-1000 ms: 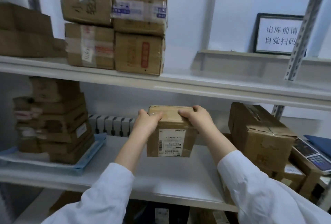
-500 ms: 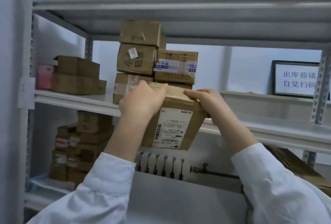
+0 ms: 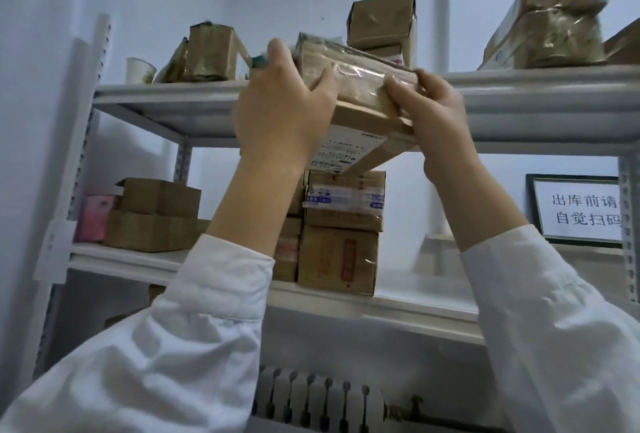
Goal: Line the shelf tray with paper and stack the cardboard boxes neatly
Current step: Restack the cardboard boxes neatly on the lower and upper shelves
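While I hold it overhead at the lip of the top shelf (image 3: 536, 86), the entry reads as follows.

- Cardboard box (image 3: 360, 110): tilted, taped face up, label facing down toward me. It is not yet set down, as far as I can tell.
- Left hand (image 3: 277, 113): fingers wrapped round the box's left end.
- Right hand (image 3: 436, 120): fingers clamped on its right corner.
- Middle-shelf stack (image 3: 341, 238): several boxes, squared up.
- Side boxes (image 3: 156, 214): two, piled at the left of that shelf.
- Top shelf contents: small box (image 3: 381, 22), wrapped bundle (image 3: 550, 23), paper cup (image 3: 139, 69), standing loosely apart.
- Tray and lining paper: not in view, so the lining cannot be judged.

Remaining, by my estimate: seat this box and square up the top shelf.
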{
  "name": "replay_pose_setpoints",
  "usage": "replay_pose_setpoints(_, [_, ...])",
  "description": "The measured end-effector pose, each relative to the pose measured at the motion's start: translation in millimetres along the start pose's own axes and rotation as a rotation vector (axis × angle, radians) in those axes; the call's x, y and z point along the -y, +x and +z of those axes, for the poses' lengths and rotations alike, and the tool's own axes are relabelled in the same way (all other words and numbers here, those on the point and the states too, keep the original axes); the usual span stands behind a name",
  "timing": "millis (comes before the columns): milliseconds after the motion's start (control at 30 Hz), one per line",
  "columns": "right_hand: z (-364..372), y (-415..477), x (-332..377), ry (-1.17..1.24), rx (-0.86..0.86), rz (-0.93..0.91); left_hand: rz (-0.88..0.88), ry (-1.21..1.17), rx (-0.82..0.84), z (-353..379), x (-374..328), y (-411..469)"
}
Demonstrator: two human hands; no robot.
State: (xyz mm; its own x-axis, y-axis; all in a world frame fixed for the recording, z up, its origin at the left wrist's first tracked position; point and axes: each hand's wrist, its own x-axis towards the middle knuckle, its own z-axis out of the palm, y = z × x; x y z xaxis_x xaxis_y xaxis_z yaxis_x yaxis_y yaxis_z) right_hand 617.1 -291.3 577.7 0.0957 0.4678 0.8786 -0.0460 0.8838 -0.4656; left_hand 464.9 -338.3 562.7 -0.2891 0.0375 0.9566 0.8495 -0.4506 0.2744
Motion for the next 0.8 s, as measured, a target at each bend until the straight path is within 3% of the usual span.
replay_pose_setpoints(167, [-2,17,-23,0.043,-0.082,-0.083,0.077,-0.231,0.044,42,13,9])
replay_pose_setpoints(333, [-5,36,-56,-0.105,-0.186,-0.103,-0.045,-0.482,0.214,95,36,19])
replay_pose_setpoints(700, [4,51,-120,-0.419,-0.091,-0.020,-0.446,-0.511,0.447,156,79,16])
replay_pose_setpoints(800, [6,55,-130,-0.479,-0.042,0.024,-0.454,-0.530,0.459,164,85,11])
